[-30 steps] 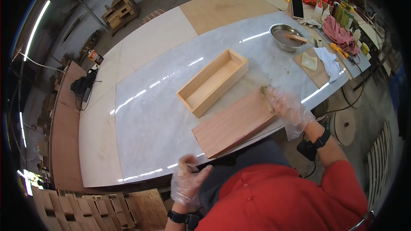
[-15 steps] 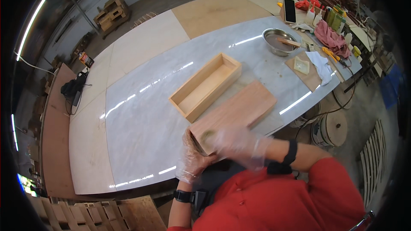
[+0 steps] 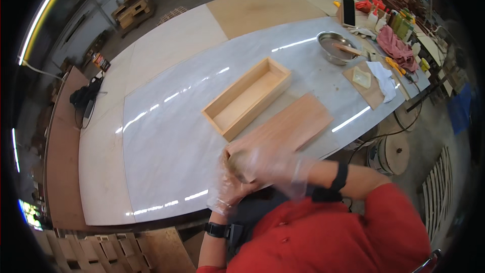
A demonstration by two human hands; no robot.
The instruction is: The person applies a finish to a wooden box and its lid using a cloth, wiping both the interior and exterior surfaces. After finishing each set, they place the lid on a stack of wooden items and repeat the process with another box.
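Observation:
A long reddish-brown wooden board (image 3: 290,121) lies slanted on the table's near edge. My left hand (image 3: 226,189), in a clear plastic glove, grips the board's near left end from the side and below. Over that same end is my right hand (image 3: 265,167), also gloved and smeared by motion. Its fingers press a small greenish pad (image 3: 236,163) onto the wood; the pad's exact kind is too blurred to tell. Just beyond the board sits an open, pale wooden box (image 3: 247,98), long and rectangular, with a bare inside.
A steel bowl (image 3: 336,48) with a brush-like wooden handle stands at the far right. Near it are a white cloth (image 3: 381,81), a pale square dish (image 3: 361,78) on brown card, a pink cloth (image 3: 394,45), a phone (image 3: 348,11) and several bottles. A lidded bucket (image 3: 389,155) stands below the edge.
My right hand and the pad have shifted left and slightly down, to the board's near end. My left hand keeps its hold. The whole view has tilted slightly.

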